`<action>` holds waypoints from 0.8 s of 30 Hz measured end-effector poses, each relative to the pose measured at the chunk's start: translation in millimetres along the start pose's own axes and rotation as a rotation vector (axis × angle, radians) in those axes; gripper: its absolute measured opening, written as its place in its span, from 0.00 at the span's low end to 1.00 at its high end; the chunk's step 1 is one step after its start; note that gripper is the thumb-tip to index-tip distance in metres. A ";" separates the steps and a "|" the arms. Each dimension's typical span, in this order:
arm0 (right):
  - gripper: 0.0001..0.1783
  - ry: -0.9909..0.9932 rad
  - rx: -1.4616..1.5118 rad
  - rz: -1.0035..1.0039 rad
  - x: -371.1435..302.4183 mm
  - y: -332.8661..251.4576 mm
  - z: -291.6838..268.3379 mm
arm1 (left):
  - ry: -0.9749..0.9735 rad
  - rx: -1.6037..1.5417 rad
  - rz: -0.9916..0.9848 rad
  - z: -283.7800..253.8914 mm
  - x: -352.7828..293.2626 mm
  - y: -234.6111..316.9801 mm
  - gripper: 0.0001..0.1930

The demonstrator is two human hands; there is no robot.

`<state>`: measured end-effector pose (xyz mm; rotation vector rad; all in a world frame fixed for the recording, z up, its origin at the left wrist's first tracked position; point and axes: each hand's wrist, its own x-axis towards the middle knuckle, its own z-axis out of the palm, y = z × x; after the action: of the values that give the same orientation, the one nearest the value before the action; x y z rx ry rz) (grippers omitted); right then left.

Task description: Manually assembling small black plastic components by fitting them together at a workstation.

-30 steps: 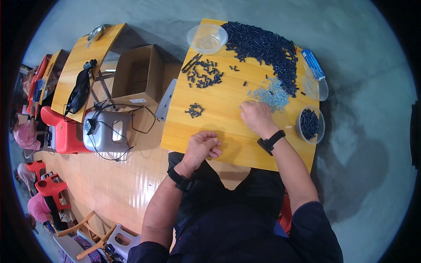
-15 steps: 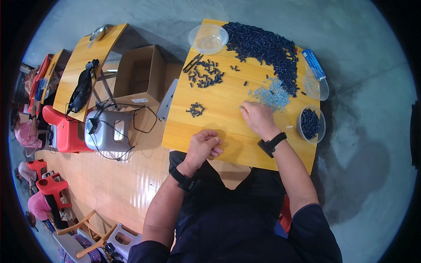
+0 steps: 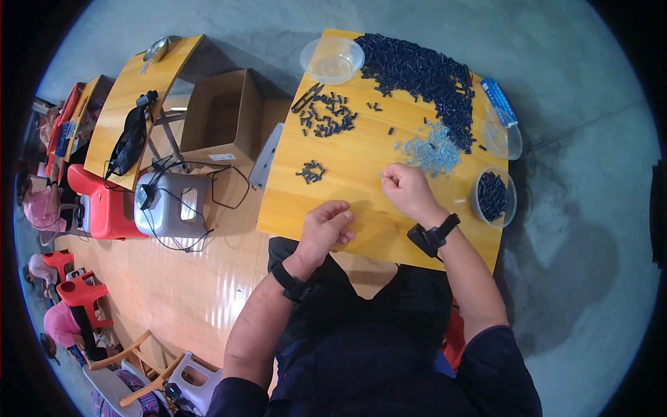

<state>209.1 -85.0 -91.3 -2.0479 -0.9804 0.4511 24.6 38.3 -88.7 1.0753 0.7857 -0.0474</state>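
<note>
- The left hand rests on the near part of the wooden table, fingers curled in toward the palm; whether it pinches anything is too small to tell.
- The right hand lies a little farther and to the right, closed into a loose fist with the fingertips drawn together at its left side; what they pinch cannot be made out.
- Just beyond the right hand sits a small heap of clear pieces, close to the knuckles but apart from them.
- A large pile of dark pieces covers the far right of the table.
- A small cluster of dark pieces lies to the far left of the left hand, well apart from it, and a looser scatter of dark pieces lies farther off.
- A clear bowl of dark pieces stands at the table's right edge, near the right wrist.
- An empty-looking clear bowl stands at the far edge.
- A cardboard box stands left of the table.
</note>
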 end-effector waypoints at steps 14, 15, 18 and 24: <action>0.07 -0.338 0.430 0.270 -27.0 -57.7 -47.0 | -0.243 -0.040 0.224 32.9 7.8 35.8 0.10; 0.07 -0.350 0.433 0.259 -27.1 -57.5 -46.8 | -0.244 -0.040 0.224 33.5 8.5 35.6 0.10; 0.08 -0.336 0.454 0.234 -27.8 -54.9 -44.6 | -0.241 -0.006 0.227 34.2 10.3 35.1 0.08; 0.14 -0.351 0.633 0.382 -30.6 -58.8 -40.9 | -0.195 -0.085 0.286 35.0 8.8 35.6 0.06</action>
<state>185.7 -107.4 -20.4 -1.5860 -0.5253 1.1893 64.6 31.1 -58.2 1.0751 0.4498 0.1207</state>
